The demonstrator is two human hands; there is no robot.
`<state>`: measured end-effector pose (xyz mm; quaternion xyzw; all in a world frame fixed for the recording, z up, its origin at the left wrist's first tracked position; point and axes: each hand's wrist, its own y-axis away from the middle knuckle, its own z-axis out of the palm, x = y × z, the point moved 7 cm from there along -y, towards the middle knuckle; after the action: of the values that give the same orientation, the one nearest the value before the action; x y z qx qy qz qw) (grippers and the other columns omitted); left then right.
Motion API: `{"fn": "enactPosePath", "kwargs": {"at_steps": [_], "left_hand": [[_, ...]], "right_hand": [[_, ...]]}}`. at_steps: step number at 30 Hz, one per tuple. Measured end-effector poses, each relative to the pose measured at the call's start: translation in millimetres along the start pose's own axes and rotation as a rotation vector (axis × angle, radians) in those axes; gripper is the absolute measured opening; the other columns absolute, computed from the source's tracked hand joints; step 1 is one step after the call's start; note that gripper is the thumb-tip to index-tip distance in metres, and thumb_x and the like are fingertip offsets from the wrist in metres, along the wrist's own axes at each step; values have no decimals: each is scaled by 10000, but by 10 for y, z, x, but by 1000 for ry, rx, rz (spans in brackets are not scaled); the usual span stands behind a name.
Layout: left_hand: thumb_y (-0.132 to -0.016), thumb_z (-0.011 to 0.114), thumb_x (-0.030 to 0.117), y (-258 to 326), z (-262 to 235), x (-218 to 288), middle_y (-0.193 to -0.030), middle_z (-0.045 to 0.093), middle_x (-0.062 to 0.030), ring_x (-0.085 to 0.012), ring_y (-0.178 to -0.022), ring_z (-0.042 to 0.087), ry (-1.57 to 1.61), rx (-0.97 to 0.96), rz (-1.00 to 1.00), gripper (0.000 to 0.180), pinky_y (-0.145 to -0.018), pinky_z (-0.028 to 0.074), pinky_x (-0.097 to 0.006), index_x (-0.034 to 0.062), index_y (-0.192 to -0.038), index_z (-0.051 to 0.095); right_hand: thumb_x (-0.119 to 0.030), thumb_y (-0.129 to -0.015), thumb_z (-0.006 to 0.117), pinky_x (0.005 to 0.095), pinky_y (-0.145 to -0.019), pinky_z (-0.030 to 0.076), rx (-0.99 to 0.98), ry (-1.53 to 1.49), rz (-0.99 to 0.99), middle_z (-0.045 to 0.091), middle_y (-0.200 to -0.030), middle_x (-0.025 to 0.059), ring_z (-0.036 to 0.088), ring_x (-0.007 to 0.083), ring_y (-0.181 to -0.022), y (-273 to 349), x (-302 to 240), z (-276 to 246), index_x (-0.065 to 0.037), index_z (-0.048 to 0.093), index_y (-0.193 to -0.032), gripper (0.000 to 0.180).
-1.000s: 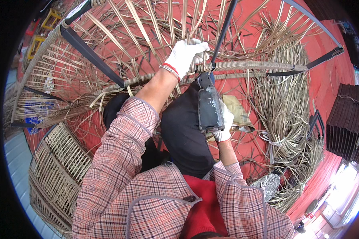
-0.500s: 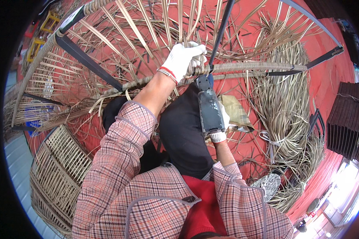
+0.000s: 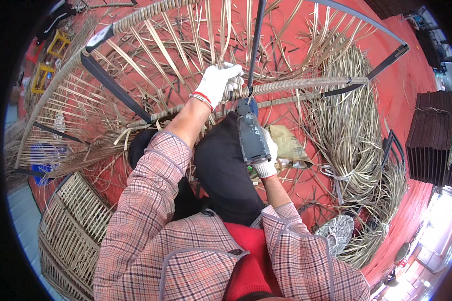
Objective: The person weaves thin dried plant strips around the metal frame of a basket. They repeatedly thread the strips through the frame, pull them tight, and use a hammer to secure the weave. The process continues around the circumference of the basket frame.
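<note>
My left hand [image 3: 217, 84], in a white glove, is closed around pale woven strips where they meet the wrapped rail of a furniture frame [image 3: 306, 86]. Long loose strips [image 3: 158, 40] fan out beyond that hand. My right hand [image 3: 268, 153], also gloved, grips a worn dark grey staple gun [image 3: 253, 134] from its right side; most of those fingers are hidden behind the tool. The gun's nose points away from me and sits at or just beneath the rail, close to a dark metal bar [image 3: 256, 47]. Whether it touches the strips I cannot tell.
A big tied bundle of strips [image 3: 346, 120] lies on the red floor [image 3: 394, 100] at right. Dark brown stacked panels [image 3: 429, 138] stand farther right. A woven panel [image 3: 78, 220] is at lower left, yellow crates [image 3: 59, 44] at upper left. Loose strips litter the floor.
Both hands, the staple gun and the frame now appear slightly farther left and lower, as the whole view has shifted. The grip of each hand looks unchanged.
</note>
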<state>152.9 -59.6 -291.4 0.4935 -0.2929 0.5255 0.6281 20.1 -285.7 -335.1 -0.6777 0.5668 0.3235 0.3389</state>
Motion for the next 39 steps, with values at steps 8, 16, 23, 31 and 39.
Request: {"fn": "enactPosePath", "kwargs": {"at_steps": [8, 16, 23, 31, 39], "left_hand": [[-1004, 610, 530, 132, 76, 83, -970, 737, -53, -175, -828, 667, -603, 26, -26, 484, -757, 502, -325, 76, -1111, 740], [-878, 614, 569, 619, 221, 174, -1261, 678, -181, -378, -1141, 658, -1485, -131, 331, 669, -979, 512, -484, 122, -1373, 569], [-861, 734, 410, 855, 352, 150, -987, 732, -150, -375, -874, 724, -1525, -133, 524, 460, -744, 588, -493, 144, -1213, 604], [-860, 748, 439, 1070, 348, 89, -971, 722, -145, -365, -871, 710, -1427, -186, 528, 508, -743, 579, -480, 71, -1193, 636], [-774, 811, 453, 1223, 426, 23, -903, 693, -92, -284, -822, 679, -1516, -24, 1020, 670, -699, 550, -423, 36, -1260, 616]], "right_hand": [[-174, -753, 783, 443, -789, 577, 43, 310, 323, 750, -976, 184, 736, 378, -895, 548, 978, -798, -202, 624, -1344, 612], [-282, -865, 736, 410, -951, 542, -195, 486, 660, 745, -1076, 217, 723, 328, -1051, 893, 1757, -1083, -37, 677, -1227, 441], [-170, -991, 621, 349, -1011, 509, -183, -317, -396, 696, -1247, 182, 675, 286, -1176, -960, -1608, -894, -11, 614, -1351, 393], [-282, -972, 687, 386, -763, 555, 277, -202, -191, 728, -942, 160, 717, 299, -831, -1114, -2289, -547, -33, 686, -1147, 304], [-235, -944, 648, 442, -708, 535, 272, 379, -810, 693, -822, 104, 698, 317, -837, -1307, -3410, -1478, -138, 701, -916, 114]]}}
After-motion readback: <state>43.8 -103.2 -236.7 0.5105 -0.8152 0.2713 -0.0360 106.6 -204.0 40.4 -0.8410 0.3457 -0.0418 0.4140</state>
